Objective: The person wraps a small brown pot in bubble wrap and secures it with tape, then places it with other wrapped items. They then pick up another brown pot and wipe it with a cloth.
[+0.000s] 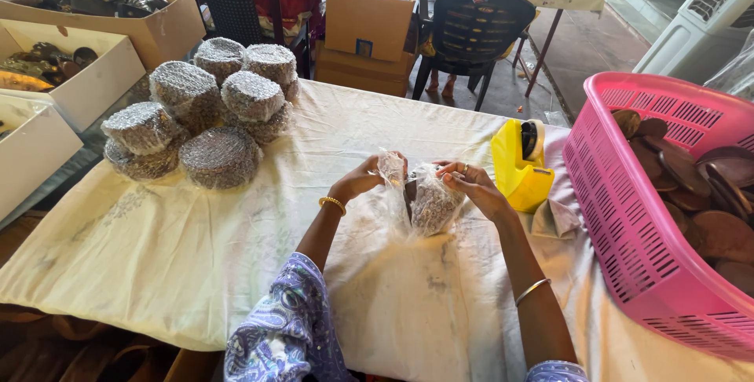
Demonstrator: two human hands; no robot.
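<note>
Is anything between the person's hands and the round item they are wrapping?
Nothing separate. Both the left hand and right hand already grip the bubble-wrapped item; only its own wrap lies between fingers and piece.

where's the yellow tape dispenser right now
In the head view, the yellow tape dispenser stands on the table right of the right hand, beside the pink basket.

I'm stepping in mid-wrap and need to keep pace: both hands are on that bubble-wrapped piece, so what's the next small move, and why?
Probably fold the loose flap down and reach for tape. The left hand and right hand hold the half-wrapped piece upright, with its wrap open at the top, while the yellow tape dispenser sits just beside the right hand. The finished bundles are closed all round.
</note>
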